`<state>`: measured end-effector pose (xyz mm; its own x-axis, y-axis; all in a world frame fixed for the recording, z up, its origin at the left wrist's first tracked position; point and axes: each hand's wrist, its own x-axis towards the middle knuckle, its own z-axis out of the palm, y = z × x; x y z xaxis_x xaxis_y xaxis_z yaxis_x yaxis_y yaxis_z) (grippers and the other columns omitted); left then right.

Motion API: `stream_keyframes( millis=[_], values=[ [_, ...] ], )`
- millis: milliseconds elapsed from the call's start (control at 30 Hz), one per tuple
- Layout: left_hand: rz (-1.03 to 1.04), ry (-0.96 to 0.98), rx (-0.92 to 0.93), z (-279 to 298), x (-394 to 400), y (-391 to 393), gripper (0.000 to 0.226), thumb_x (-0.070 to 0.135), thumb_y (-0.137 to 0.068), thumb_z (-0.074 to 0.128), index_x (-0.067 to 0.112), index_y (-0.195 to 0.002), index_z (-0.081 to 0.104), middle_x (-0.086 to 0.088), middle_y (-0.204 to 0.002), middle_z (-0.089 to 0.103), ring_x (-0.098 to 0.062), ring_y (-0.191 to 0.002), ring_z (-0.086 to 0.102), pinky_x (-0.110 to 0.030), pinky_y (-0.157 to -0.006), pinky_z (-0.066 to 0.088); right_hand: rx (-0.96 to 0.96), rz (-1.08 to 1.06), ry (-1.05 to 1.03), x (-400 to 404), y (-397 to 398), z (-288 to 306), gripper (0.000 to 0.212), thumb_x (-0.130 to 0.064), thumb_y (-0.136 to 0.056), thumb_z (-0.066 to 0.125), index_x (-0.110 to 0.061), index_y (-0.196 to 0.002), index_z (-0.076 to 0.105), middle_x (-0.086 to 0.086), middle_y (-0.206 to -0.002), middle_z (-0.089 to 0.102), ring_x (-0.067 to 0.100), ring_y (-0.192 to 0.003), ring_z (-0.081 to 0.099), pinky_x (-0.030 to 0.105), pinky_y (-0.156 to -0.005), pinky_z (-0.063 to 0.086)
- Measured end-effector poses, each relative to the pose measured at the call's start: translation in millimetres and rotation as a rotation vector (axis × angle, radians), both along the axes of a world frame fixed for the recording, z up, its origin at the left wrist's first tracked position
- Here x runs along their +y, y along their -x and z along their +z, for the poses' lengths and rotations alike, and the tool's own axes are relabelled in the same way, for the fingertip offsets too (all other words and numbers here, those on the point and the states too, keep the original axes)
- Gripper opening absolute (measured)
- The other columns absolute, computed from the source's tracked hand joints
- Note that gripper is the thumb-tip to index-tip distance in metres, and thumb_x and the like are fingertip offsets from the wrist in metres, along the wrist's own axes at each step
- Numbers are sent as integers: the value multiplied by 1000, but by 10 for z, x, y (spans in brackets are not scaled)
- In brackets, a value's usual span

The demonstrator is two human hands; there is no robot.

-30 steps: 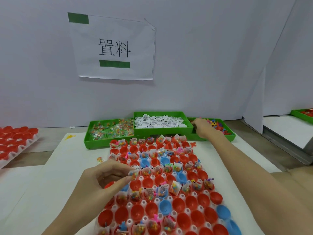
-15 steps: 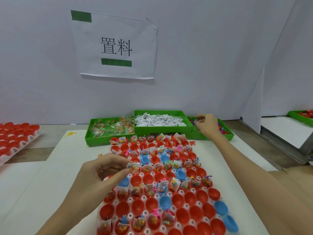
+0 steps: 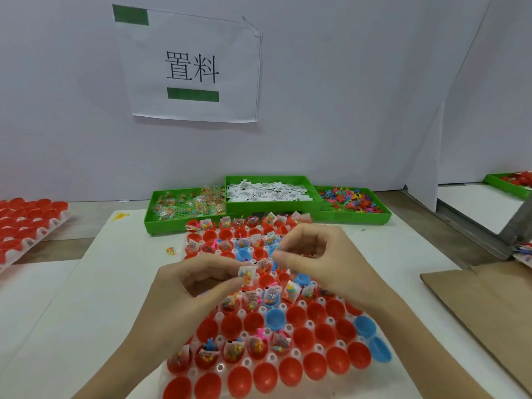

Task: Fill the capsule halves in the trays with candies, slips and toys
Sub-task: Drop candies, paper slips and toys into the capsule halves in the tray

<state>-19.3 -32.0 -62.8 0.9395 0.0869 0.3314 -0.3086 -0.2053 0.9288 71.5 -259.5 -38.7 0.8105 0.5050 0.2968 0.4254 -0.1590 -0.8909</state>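
Observation:
A white tray (image 3: 319, 347) of red and blue capsule halves lies in front of me; several far halves hold candy packets, slips and toys, and the near rows are mostly bare red halves (image 3: 289, 371). My left hand (image 3: 193, 286) pinches a small candy packet with a slip (image 3: 248, 274) above the tray's middle. Just right of it, my right hand (image 3: 313, 254) hovers with curled fingers pinching a small blue toy (image 3: 278, 248). Behind the tray stand three green trays: candies (image 3: 172, 223), slips (image 3: 267, 208) and toys (image 3: 352, 218).
A second tray of red halves (image 3: 26, 223) sits at the left edge. Brown cardboard (image 3: 483, 300) lies at the right. One loose candy packet (image 3: 170, 251) and a yellow toy (image 3: 121, 216) lie on the white mat. Another green tray (image 3: 506, 182) is far right.
My right hand left the toy tray and came back over the capsule tray, close to my left hand. The left hand kept its packet and rose slightly.

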Motion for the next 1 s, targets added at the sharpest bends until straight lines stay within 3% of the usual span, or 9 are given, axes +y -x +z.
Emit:
stream_keyframes(
  millis=[167, 267, 400, 667, 867, 1000],
  values=[
    [-44, -24, -4, 9, -125, 52, 19, 20, -77, 82, 31, -93, 82, 2, -94, 80, -16, -89, 77, -21, -80, 60, -6, 71, -11, 122, 162, -45, 16, -25, -83, 85, -14, -90, 75, 4, -85, 78, 21, -76, 76, 29, -73, 62],
    [-14, -41, 15, 0, -132, 38, 16, 18, -76, 83, 29, -87, 82, 0, -89, 80, -16, -85, 77, -20, -78, 60, 1, 18, -66, 89, 148, -67, 11, -19, -84, 84, -11, -88, 77, 6, -82, 78, 21, -72, 77, 25, -70, 61],
    [-28, -52, 33, 5, -127, 29, 14, 16, -75, 84, 25, -85, 82, -2, -88, 79, -18, -84, 77, -19, -77, 59, 47, -55, -90, 17, 116, -89, 4, -19, -85, 83, -17, -87, 81, 3, -83, 79, 20, -78, 77, 23, -74, 60],
    [6, -83, 3, -11, -164, 27, 13, 25, -75, 84, 30, -87, 81, 2, -86, 79, -16, -83, 77, -19, -76, 60, 12, 85, 0, 50, 186, -88, 11, -24, -90, 78, -19, -98, 82, -2, -88, 79, 14, -83, 77, 24, -79, 60],
    [-37, -142, 11, 4, -285, 0, 12, 20, -76, 88, 25, -85, 81, 1, -84, 79, -18, -79, 78, -24, -73, 62, -17, 153, 201, -146, 157, 36, 14, -20, -84, 84, -21, -98, 80, -7, -93, 78, 11, -89, 75, 23, -81, 60],
    [-93, -363, -3, 25, -442, -48, 10, 29, -76, 89, 32, -79, 80, 18, -78, 75, -8, -81, 72, -18, -73, 56, 17, 218, 348, -333, 125, 120, 11, -21, -85, 83, -23, -95, 79, -8, -88, 77, 11, -85, 75, 19, -75, 57]
  ],
)
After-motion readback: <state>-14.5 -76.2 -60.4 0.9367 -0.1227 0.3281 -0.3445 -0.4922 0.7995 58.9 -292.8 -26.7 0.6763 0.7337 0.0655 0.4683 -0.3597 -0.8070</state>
